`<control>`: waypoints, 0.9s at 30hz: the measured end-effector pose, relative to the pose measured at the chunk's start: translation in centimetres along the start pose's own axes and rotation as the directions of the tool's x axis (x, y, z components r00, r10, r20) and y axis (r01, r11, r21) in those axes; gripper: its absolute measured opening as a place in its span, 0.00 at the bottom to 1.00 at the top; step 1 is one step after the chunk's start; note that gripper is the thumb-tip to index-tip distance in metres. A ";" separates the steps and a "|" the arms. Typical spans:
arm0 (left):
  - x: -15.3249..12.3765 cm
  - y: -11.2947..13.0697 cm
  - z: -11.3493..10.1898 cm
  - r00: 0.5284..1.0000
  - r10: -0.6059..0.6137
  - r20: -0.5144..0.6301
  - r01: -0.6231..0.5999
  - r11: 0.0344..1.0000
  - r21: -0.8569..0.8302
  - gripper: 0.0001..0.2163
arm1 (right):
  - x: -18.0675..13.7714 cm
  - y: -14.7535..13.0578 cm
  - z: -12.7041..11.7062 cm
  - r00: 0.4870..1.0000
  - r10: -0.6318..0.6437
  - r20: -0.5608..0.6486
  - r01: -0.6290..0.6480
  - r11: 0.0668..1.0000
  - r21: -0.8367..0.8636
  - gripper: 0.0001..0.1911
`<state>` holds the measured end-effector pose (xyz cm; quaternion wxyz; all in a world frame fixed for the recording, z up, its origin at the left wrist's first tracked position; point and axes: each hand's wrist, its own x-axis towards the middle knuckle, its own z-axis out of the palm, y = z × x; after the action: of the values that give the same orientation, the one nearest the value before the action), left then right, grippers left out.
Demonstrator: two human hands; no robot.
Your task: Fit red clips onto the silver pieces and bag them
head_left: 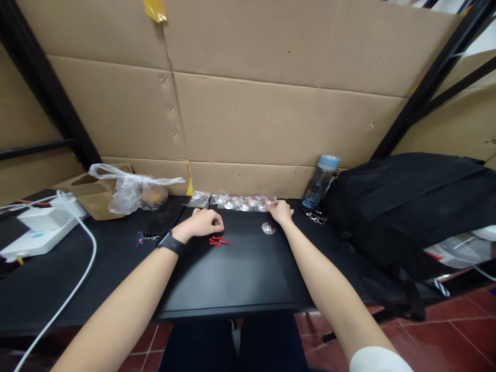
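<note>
My left hand point(207, 222), with a dark watch point(171, 243) on its wrist, rests on the desk with its fingers curled in and nothing showing in them. Just in front of it lie several small red cord loops point(219, 241). My right hand point(281, 212) pinches a small clear plastic packet point(268, 201) at the right end of a row. Other packets point(245, 204) in that row show shiny discs and bits of red through the plastic. A loose shiny round disc point(268, 228) lies flat below my right hand. Beyond my left hand is a stack of clear plastic bags point(200, 199).
A blue-capped water bottle point(321, 181) stands by a black backpack point(406, 206) on the right. At left are a knotted plastic bag point(134, 191), a white power strip point(42, 232) with cables and a keychain point(141, 238). Cardboard point(248, 119) walls the back of the black desk point(232, 284).
</note>
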<state>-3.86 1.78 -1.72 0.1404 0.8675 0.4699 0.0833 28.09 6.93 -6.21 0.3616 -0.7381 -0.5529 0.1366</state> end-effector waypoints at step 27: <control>0.4 0.6 1.5 0.974 0.089 -0.207 -0.088 0.996 0.015 0.05 | -3.1 -1.1 -5.5 0.728 -0.443 0.524 0.480 0.874 0.072 0.23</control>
<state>-2.77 1.60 -2.95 0.0842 0.8745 0.4432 0.1782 29.53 2.14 -2.18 0.1938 -0.5232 -0.8004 0.2194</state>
